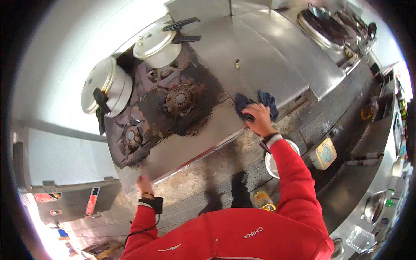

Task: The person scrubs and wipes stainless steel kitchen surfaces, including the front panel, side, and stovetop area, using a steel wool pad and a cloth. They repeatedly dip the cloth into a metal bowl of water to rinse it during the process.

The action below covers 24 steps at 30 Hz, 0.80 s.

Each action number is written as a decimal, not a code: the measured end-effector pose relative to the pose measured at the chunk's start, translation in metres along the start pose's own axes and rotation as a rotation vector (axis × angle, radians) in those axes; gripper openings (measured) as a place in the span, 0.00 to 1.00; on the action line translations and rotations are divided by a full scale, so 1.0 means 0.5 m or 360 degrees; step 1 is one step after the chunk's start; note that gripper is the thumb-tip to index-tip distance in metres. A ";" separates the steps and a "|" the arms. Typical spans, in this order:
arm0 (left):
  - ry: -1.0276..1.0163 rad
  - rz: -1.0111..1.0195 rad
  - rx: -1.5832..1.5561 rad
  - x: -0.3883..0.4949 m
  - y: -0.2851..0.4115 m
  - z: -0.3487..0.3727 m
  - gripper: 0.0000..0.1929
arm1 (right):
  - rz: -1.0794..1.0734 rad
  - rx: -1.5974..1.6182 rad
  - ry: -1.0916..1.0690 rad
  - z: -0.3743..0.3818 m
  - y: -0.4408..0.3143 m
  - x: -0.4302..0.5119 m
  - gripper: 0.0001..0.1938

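Note:
My right hand (pixel 260 121) grips a bunched dark blue cloth (pixel 269 103) at the front edge of the stainless steel counter (pixel 260 71). A small dark and yellowish scrap (pixel 237 63) lies on the steel farther back. My left hand (pixel 144 185) is by the front left corner of the gas stove (pixel 191 136), blurred, with its fingers curled; whether it touches the edge is unclear. Dark, rusty grime covers much of the stove around the middle burner (pixel 180 99) and the front left burner (pixel 131 136).
Two lidded aluminium pressure cookers (pixel 122 92) (pixel 162 53) stand along the stove's back, black handles jutting out. Below my right arm are a white bucket (pixel 271 162), a patterned tin (pixel 325 154) and a yellow oil bottle (pixel 262 199). A large wok (pixel 325 27) sits at far right.

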<state>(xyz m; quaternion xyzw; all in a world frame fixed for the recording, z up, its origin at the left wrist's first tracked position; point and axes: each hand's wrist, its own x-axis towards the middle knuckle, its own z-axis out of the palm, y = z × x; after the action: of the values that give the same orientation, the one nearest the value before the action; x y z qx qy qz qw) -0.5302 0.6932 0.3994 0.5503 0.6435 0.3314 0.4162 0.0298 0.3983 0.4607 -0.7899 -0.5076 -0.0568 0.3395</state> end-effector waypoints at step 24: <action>0.0246 -0.0189 0.1015 0.286 -0.392 -0.240 0.36 | -0.0033 -0.0085 0.0305 0.197 -0.338 -0.054 0.27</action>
<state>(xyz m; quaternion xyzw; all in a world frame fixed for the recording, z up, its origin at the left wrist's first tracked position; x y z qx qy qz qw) -0.7300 0.8036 0.2537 0.5876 0.7755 0.1292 0.1916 -0.1503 0.4791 0.4545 -0.7842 -0.4794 -0.1491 0.3647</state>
